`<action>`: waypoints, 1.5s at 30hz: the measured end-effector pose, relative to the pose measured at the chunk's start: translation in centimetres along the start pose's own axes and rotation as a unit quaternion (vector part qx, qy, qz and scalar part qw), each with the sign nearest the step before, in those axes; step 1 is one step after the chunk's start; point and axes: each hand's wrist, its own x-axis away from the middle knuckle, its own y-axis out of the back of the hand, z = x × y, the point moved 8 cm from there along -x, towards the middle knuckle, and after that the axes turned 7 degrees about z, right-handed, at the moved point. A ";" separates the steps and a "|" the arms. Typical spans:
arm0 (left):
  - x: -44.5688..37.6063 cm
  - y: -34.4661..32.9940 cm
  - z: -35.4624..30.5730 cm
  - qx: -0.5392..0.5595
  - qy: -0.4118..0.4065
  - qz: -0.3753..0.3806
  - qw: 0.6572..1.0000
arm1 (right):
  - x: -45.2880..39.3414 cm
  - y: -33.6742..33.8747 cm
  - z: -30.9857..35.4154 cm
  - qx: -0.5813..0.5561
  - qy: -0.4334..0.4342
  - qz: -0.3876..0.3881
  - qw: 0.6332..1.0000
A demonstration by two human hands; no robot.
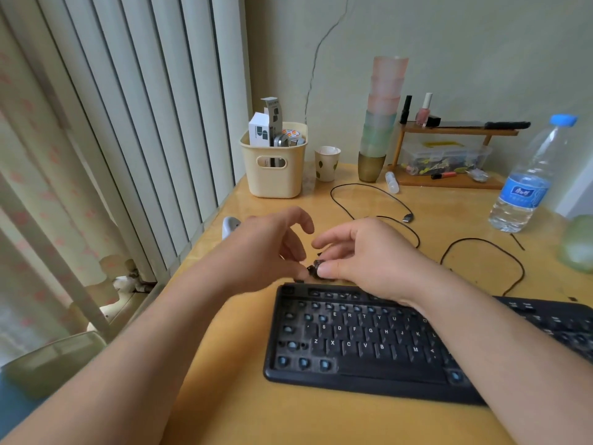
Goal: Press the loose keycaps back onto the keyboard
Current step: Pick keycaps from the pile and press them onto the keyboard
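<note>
Keyboard [369, 342] is laid on the tabletop [256, 412], many caps missing along its left side. Just beyond its far edge, a loose keycap [316, 270] is pinched by the right hand [362, 255]; the left hand [272, 248], fingers curled, touches it at the fingertips, hold unclear.

Two bare forearms enter from near edge of view, one at left, one at right. No sleeves visible on either; both uncovered up to frame border. Left hand [272, 248] and right hand [365, 255]: bare. Fingernails short and unpainted where visible. Slight motion blur on the fingers.
</note>
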 end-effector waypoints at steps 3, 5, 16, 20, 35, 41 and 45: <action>0.6 1.2 1.1 -0.038 0.050 0.054 0.997 | 0.0 -0.4 1.1 0.113 0.010 -0.039 0.993; 1.7 0.9 1.8 -0.052 0.062 0.061 0.995 | 0.0 -2.2 1.6 0.145 0.022 -0.027 0.989; 5.9 -2.3 4.5 -0.017 0.059 -0.101 0.993 | 0.7 -6.1 1.9 0.268 0.048 -0.049 0.961; 5.8 -2.5 5.7 0.015 0.078 -0.075 0.994 | 0.6 -6.4 1.7 0.258 0.058 -0.054 0.963; 5.1 -3.4 6.6 0.123 0.066 -0.033 0.990 | 0.1 -6.0 1.7 0.227 0.097 -0.042 0.968; 5.1 -3.4 6.6 0.132 0.055 -0.034 0.989 | 0.0 -6.5 2.4 0.285 0.111 -0.016 0.952; 5.1 -3.3 6.6 0.132 0.047 -0.033 0.990 | 0.6 -7.0 2.8 0.319 0.136 -0.022 0.938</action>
